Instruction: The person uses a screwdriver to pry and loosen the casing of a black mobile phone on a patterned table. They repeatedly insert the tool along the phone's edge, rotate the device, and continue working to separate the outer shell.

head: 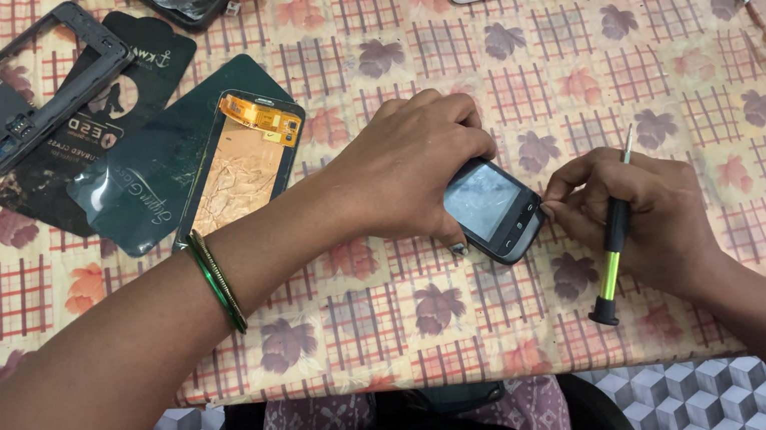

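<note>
Black phone (493, 207) lying flat, long axis diagonal, bottom end toward lower right, clamped by left hand (411, 165), right hand (641, 212) gripping screwdriver (613, 246), fingertips at phone's edge.

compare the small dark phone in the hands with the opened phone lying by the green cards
The small dark phone is held by the left hand, glass up and whole; the opened phone lies untouched, showing copper foil and an orange strip. The opened phone looks longer and flatter, the small dark phone stubbier. Both rest on the checked cloth.
</note>
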